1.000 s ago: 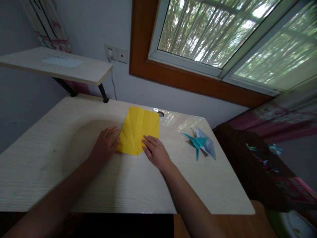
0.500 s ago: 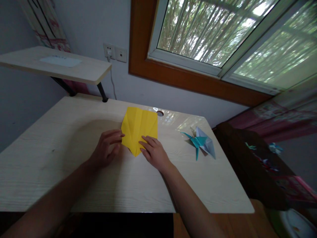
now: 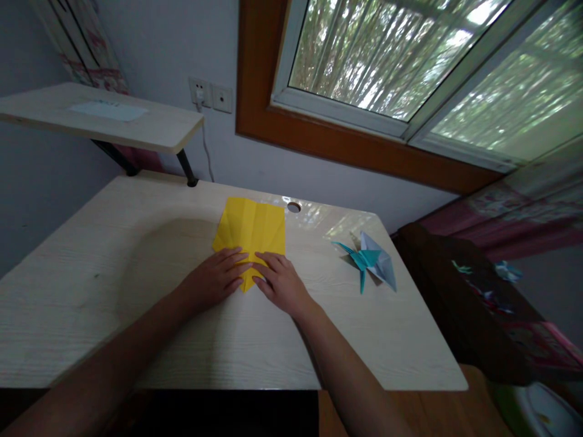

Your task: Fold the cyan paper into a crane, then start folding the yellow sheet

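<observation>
Both hands flat, fingers spread, pressing near point of yellow paper against desk: left hand, right hand, fingertips nearly touching. Blue crane well right of right hand.

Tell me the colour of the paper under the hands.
Yellow; the paper shows best in the head view.

1 yellow sheet, 1 blue crane — maybe 2 overlapping.
</observation>
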Action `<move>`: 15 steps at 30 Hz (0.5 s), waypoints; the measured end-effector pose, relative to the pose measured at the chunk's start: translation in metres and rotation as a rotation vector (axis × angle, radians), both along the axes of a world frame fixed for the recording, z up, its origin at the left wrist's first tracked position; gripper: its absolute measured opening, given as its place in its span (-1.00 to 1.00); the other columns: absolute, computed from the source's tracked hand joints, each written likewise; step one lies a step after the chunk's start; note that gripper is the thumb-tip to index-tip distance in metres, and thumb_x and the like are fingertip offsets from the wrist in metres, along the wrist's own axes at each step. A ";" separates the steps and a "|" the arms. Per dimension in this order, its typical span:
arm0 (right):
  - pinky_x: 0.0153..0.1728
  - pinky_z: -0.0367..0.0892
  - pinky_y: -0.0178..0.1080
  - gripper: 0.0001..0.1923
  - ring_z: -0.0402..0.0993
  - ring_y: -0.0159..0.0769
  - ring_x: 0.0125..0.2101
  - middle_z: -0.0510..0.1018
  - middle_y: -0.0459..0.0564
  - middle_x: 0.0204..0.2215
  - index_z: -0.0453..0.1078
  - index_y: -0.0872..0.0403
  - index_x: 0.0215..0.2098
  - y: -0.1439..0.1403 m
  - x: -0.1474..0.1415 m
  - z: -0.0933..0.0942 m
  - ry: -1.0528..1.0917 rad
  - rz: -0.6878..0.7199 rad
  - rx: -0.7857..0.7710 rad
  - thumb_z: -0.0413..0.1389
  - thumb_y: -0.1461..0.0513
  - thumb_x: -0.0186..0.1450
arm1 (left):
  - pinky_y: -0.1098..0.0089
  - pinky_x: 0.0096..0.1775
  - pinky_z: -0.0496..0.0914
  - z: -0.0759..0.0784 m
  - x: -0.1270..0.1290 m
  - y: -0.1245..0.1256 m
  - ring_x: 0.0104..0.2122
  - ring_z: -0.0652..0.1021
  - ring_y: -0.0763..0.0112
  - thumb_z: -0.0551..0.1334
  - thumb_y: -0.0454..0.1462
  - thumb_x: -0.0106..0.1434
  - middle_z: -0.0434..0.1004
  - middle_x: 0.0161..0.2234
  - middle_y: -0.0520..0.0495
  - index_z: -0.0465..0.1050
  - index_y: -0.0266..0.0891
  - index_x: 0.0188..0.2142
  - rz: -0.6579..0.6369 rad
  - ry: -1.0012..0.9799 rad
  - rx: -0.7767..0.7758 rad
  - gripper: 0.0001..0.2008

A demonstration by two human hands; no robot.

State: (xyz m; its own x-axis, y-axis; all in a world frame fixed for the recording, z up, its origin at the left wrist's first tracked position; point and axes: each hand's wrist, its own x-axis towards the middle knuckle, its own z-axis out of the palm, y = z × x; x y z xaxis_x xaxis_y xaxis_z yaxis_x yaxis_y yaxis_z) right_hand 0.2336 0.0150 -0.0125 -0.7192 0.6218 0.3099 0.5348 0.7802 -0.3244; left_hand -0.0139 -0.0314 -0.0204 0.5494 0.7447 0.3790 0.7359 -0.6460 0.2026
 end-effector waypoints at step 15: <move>0.13 0.37 0.11 -0.63 0.35 -0.01 0.15 0.48 0.06 0.22 0.43 -0.07 0.21 -0.002 -0.002 0.001 -0.007 -0.032 -0.001 0.09 0.12 0.46 | -0.05 0.31 0.23 -0.006 -0.002 0.000 0.33 0.33 0.08 0.12 -0.20 0.46 0.39 0.31 -0.20 0.43 -0.17 0.23 0.069 0.047 -0.061 -0.61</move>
